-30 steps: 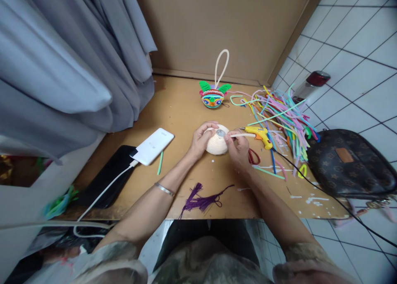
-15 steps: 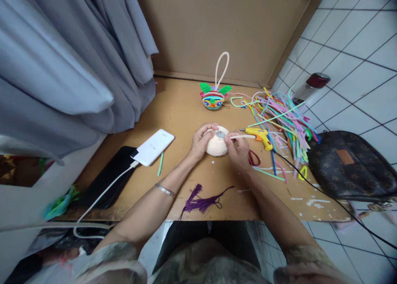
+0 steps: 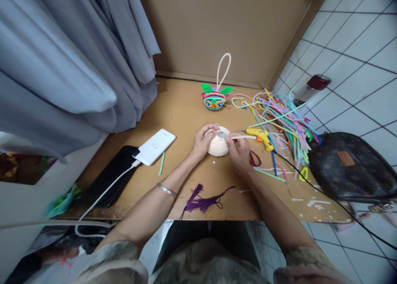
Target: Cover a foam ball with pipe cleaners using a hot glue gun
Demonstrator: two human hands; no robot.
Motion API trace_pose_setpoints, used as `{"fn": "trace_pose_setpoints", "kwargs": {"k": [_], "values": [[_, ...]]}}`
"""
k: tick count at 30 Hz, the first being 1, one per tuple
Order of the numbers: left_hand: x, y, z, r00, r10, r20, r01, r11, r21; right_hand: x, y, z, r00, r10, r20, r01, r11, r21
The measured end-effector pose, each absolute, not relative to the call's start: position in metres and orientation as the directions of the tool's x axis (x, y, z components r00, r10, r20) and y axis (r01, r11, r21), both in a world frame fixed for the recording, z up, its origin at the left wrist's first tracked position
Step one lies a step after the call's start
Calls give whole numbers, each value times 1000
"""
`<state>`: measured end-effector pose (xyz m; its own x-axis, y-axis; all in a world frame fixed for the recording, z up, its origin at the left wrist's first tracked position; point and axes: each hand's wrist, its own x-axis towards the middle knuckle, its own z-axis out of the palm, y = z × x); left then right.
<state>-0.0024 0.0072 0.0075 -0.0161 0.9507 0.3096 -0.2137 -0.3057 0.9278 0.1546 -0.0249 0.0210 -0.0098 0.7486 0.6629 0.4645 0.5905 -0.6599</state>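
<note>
Your left hand [image 3: 203, 143] curls around the left side of the cream ball [image 3: 218, 148], fingers partly closed on it — your right hand [image 3: 239, 150] pinches a pale strip [image 3: 246, 137] at its right. Your forearms angle inward over the table [image 3: 180, 106] — purple tassels [image 3: 203, 204] between them, a yellow glue gun [image 3: 262, 138] beside the right hand.

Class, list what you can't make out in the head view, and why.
All in head view:
Left edge of the pale ball: covered by the left hand.
Whether the pale strip touches the ball: hidden by the right hand.
Print on the white device: too small to read.
Top of the grey curtain: cut off by upper edge.
</note>
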Motion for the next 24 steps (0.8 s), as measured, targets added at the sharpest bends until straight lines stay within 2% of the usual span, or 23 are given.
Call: {"fn": "trace_pose_setpoints", "kwargs": {"k": [12,19,24], "values": [[-5,7,8,-9,867,499,-39,-499,866,155,-24,19,-8,768,641,463,571,-678],[-7,1,10,0,856,517,-38,-517,855,155,-21,18,5,756,655,394,600,-696],[-9,-1,14,36,873,486,-12,-486,874,156,-18,23,36,814,580,364,530,-766]]}}
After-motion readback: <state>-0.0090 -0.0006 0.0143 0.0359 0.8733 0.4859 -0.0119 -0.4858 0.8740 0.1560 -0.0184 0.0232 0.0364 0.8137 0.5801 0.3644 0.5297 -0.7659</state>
